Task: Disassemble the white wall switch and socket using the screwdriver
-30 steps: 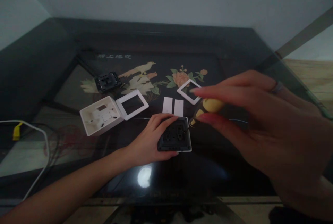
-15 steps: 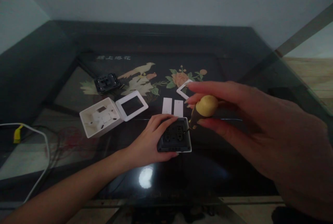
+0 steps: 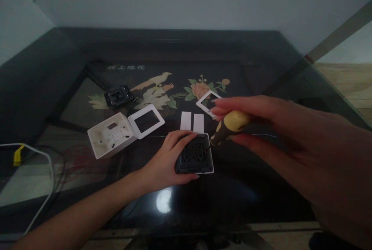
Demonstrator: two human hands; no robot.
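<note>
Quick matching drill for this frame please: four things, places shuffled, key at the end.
1. screwdriver
2. two white strips
3. loose black module
4. yellow tag

A. on the white cable, far left
B. side by side, just beyond the held black module
C. in the right grip
D. just beyond the open white box

Pairs: 1-C, 2-B, 3-D, 4-A

Probably a home: a glass-topped table (image 3: 232,199) with a bird-and-flower picture (image 3: 158,94) near a plain wall (image 3: 174,2).
</note>
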